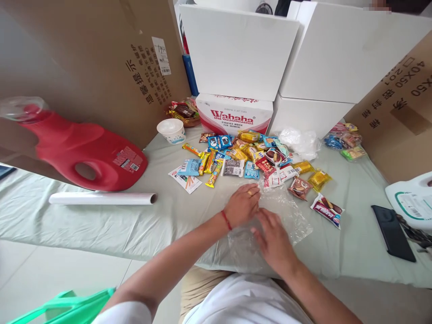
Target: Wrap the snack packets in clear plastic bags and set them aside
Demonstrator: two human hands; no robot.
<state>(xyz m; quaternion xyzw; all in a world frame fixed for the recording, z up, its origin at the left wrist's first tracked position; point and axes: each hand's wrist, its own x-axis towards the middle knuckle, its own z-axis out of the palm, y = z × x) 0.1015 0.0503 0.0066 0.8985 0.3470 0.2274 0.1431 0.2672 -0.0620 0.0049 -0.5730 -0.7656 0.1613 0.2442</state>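
Note:
A clear plastic bag (297,218) lies spread on the cloth in front of me, crumpled and see-through. My left hand (242,206), with a red string at the wrist and a ring, has its fingers curled closed on the bag's upper part. Close beside it, my right hand (275,240) rests over the bag with fingers stretched and the thumb apart; its fingertips come near the left fingers. Just beyond the hands is a loose pile of wrapped snacks (233,168). A purple-and-white snack packet (327,210) sits to the right of the bag.
A red detergent jug (97,148) and a white roll (101,198) occupy the left. Behind stand a paper cup (171,131), a Wahaha carton (236,114) and white boxes (239,49). Rightward are crumpled plastic (300,141), a black phone (393,234) and a white jug (413,202).

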